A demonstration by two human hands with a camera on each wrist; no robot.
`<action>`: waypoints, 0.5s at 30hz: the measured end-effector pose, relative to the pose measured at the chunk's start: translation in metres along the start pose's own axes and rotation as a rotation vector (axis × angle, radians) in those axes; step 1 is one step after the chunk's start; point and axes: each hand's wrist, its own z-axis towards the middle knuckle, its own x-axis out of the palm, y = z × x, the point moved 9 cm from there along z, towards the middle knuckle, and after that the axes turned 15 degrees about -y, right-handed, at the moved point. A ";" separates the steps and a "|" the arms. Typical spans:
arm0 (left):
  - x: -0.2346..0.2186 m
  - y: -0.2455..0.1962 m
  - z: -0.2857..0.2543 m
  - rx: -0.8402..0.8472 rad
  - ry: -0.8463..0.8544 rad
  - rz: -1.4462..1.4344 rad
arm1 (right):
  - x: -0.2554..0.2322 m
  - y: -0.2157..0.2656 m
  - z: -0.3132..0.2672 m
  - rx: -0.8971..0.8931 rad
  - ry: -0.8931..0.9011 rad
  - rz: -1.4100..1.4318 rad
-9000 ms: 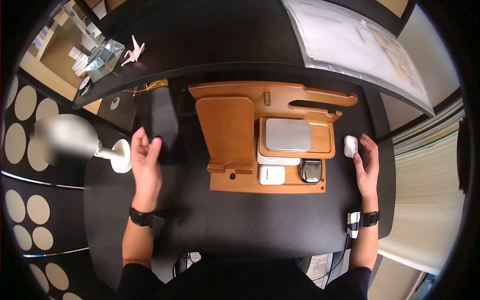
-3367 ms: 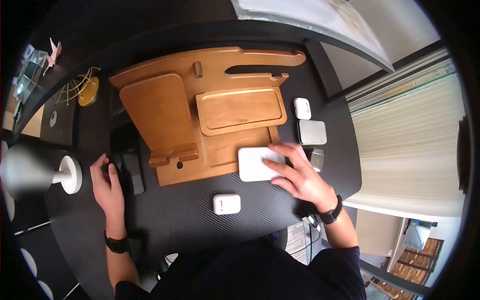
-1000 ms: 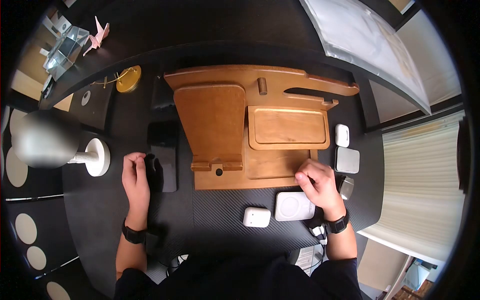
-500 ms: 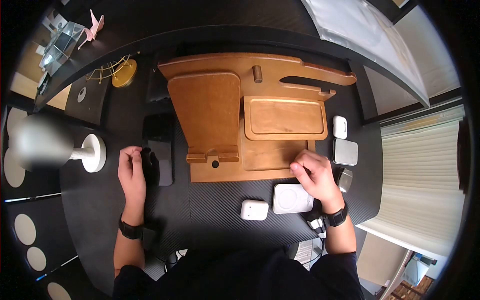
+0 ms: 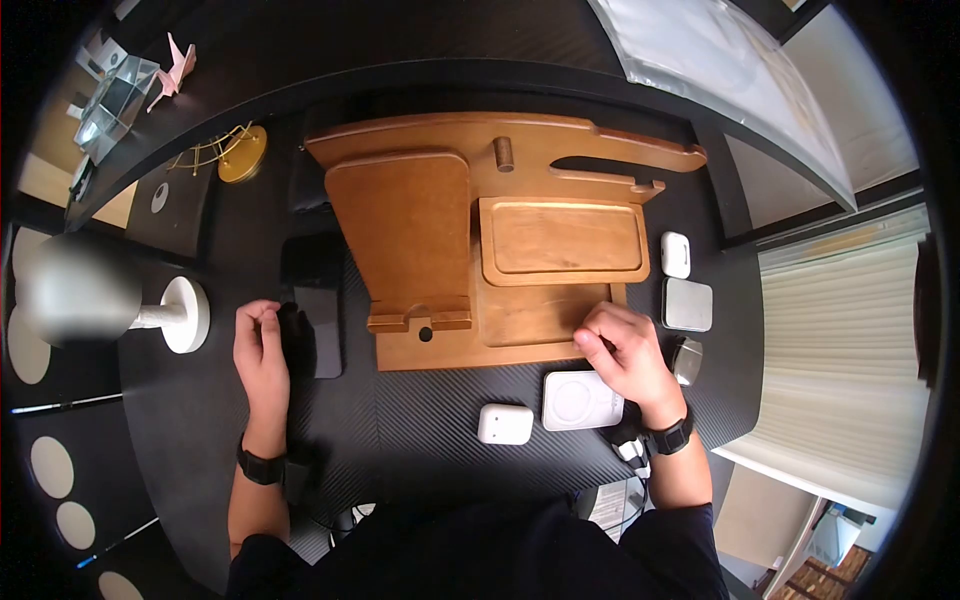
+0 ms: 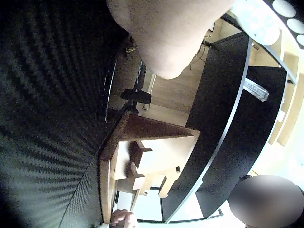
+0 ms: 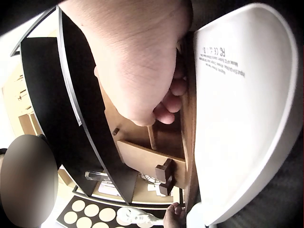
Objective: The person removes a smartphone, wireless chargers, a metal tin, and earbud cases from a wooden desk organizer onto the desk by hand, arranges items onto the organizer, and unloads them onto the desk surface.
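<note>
In the head view, my right hand rests loosely curled at the front right of a brown wooden desk stand, holding nothing. Just below it lies a white power bank with a ring mark, also large in the right wrist view. A white earbud case sits to its left. My left hand lies on the desk, fingers loosely bent, beside a flat dark grey item whose kind is unclear. The stand's upper tray and lower recess carry no objects.
Right of the stand lie another white case, a silver tin and a small shiny case. A white lamp stands at left. A black shelf overhangs the back, bearing a pink paper crane.
The tin and cases left the stand for the desk. My right hand moved the power bank from the stand's front edge onto the desk and let go. Over the last second, both hands stay still.
</note>
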 end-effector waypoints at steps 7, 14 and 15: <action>-0.001 0.006 0.000 -0.064 0.013 -0.009 | -0.006 0.038 0.004 -0.113 0.134 -0.200; 0.001 0.004 0.000 -0.045 0.003 -0.017 | -0.018 0.058 -0.044 -0.084 0.354 -0.555; 0.001 0.001 0.000 -0.039 0.004 -0.010 | -0.017 0.060 -0.049 -0.076 0.354 -0.568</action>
